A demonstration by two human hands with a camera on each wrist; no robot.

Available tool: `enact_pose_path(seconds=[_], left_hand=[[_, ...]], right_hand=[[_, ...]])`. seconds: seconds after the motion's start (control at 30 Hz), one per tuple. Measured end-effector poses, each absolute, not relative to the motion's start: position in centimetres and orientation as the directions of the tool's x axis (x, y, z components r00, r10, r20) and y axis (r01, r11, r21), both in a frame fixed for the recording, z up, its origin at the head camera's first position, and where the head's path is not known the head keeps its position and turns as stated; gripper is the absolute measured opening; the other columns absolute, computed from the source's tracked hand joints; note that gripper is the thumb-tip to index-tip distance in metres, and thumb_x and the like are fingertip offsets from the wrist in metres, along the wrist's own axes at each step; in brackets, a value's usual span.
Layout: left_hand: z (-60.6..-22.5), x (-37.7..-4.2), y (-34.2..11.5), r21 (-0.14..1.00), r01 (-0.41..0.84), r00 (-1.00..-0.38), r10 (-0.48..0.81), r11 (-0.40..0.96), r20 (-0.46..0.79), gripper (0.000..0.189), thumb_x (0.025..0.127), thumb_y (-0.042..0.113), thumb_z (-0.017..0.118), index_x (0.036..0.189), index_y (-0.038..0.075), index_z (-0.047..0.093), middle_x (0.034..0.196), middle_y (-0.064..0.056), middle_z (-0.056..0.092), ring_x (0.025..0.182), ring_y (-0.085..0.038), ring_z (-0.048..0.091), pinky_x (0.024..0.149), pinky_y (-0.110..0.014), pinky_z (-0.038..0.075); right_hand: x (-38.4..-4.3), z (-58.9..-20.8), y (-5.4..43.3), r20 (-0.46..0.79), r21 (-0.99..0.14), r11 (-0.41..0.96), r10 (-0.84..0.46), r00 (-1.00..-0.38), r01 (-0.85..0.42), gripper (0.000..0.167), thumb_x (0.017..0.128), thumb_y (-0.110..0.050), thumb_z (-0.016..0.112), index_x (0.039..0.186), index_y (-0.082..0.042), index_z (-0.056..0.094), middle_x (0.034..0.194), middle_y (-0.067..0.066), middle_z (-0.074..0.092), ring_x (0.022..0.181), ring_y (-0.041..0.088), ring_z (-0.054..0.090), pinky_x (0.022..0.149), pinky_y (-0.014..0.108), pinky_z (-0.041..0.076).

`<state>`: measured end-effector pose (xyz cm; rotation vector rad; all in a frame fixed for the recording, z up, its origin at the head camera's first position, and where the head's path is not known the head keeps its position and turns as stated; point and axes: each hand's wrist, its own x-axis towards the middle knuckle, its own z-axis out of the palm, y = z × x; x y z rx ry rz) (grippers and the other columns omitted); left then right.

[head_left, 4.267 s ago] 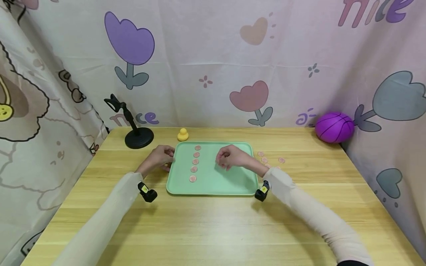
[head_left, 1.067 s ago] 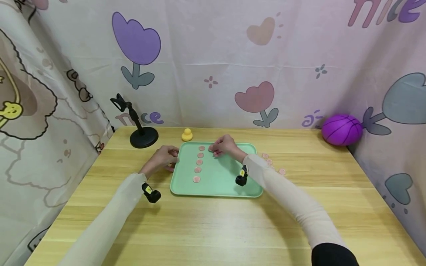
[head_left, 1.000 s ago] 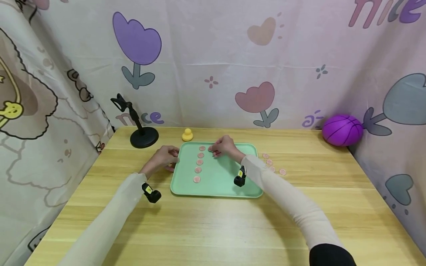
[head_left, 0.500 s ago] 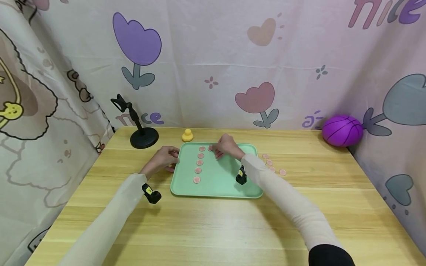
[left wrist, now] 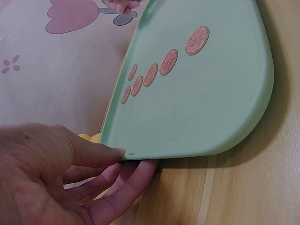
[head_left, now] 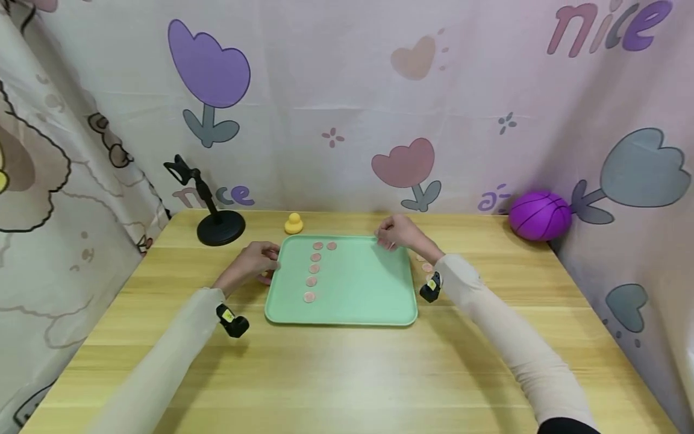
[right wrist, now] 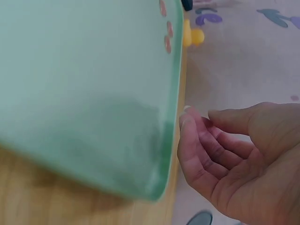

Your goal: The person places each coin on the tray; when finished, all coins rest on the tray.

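My left hand (head_left: 249,264) pinches the left rim of a mint-green tray (head_left: 358,283); in the left wrist view the thumb is on top and the fingers are underneath. A column of copper coins (left wrist: 168,62) lies along the tray's left side. Beside the column's far end is a single coin (head_left: 332,246). Over the tray's back right corner hovers my right hand (head_left: 398,232), its fingers loosely bent, with nothing seen between thumb and fingertips in the right wrist view (right wrist: 239,164). Loose coins (head_left: 427,267) lie right of the tray, partly hidden by the right arm.
A yellow rubber duck (head_left: 294,224) sits behind the tray's back left corner. Further left stands a black phone stand (head_left: 219,228). A purple basketball (head_left: 540,216) rests at the table's back right corner, against the patterned curtain (head_left: 303,78).
My right hand has let go of a coin at the top of a second column and moved right, away from it. The left hand keeps its grip on the tray rim.
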<state>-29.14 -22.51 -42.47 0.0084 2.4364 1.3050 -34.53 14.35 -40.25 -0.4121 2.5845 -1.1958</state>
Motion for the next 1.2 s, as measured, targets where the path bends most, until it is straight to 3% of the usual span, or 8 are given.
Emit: enact_pose_path(seconds=[0.33, 0.57, 0.77, 0.83, 1.03, 1.2], left_hand=[[-42.5, -29.2, -22.8, 0.792, -0.187, -0.928, 0.160, 0.581, -0.337, 0.052, 0.102, 0.000, 0.059, 0.151, -0.008, 0.044, 0.124, -0.021, 0.053, 0.103, -0.029, 0.060, 0.079, -0.036, 0.066], [-42.3, -29.1, -22.7, 0.784, -0.195, -0.928, 0.148, 0.589, -0.342, 0.051, 0.102, 0.000, 0.058, 0.151, -0.007, 0.045, 0.126, -0.022, 0.054, 0.103, -0.030, 0.060, 0.079, -0.035, 0.066], [-42.4, -29.0, -22.7, 0.789, -0.200, -0.927, 0.149, 0.581, -0.344, 0.051, 0.102, 0.000, 0.058, 0.150, -0.008, 0.046, 0.124, -0.022, 0.054, 0.103, -0.030, 0.061, 0.078, -0.036, 0.067], [-42.4, -29.0, -22.7, 0.794, -0.201, -0.927, 0.151, 0.573, -0.344, 0.051, 0.102, -0.001, 0.058, 0.151, -0.008, 0.045, 0.125, -0.023, 0.053, 0.104, -0.030, 0.061, 0.079, -0.037, 0.067], [-42.3, -28.7, -22.8, 0.804, -0.195, -0.924, 0.169, 0.562, -0.342, 0.051, 0.104, 0.000, 0.057, 0.152, -0.009, 0.043, 0.126, -0.024, 0.053, 0.107, -0.033, 0.063, 0.081, -0.040, 0.067], [-42.3, -28.9, -22.8, 0.808, -0.185, -0.926, 0.175, 0.560, -0.333, 0.051, 0.103, 0.000, 0.056, 0.151, -0.009, 0.043, 0.126, -0.024, 0.053, 0.106, -0.032, 0.062, 0.080, -0.040, 0.067]], right_hand=[[-33.2, -40.9, 19.9, -0.013, -0.752, 0.627, -0.326, -0.945, -0.206, 0.016, 0.102, 0.001, 0.059, 0.107, 0.012, 0.068, 0.094, 0.026, 0.071, 0.083, 0.038, 0.070, 0.073, 0.046, 0.065], [-32.9, -41.9, 22.9, 0.023, -0.688, 0.697, -0.258, -0.966, -0.203, 0.013, 0.097, -0.004, 0.070, 0.104, 0.006, 0.069, 0.097, 0.017, 0.069, 0.086, 0.025, 0.063, 0.071, 0.027, 0.057], [-32.4, -42.8, 24.2, -0.103, -0.633, 0.739, -0.376, -0.921, -0.231, 0.028, 0.097, -0.007, 0.072, 0.117, 0.009, 0.061, 0.111, 0.024, 0.067, 0.101, 0.034, 0.064, 0.092, 0.046, 0.057], [-32.3, -43.2, 24.3, -0.115, -0.626, 0.735, -0.418, -0.901, -0.261, 0.032, 0.098, -0.008, 0.072, 0.120, 0.010, 0.059, 0.113, 0.025, 0.066, 0.101, 0.034, 0.063, 0.095, 0.047, 0.056], [-32.0, -43.9, 24.1, -0.116, -0.654, 0.726, -0.377, -0.919, -0.215, 0.023, 0.101, -0.010, 0.070, 0.115, 0.005, 0.061, 0.099, 0.017, 0.069, 0.088, 0.024, 0.065, 0.083, 0.033, 0.054], [-32.3, -44.0, 23.9, -0.148, -0.659, 0.736, -0.328, -0.933, -0.154, 0.015, 0.101, -0.010, 0.069, 0.108, 0.002, 0.062, 0.089, 0.012, 0.069, 0.079, 0.021, 0.066, 0.077, 0.028, 0.053]])
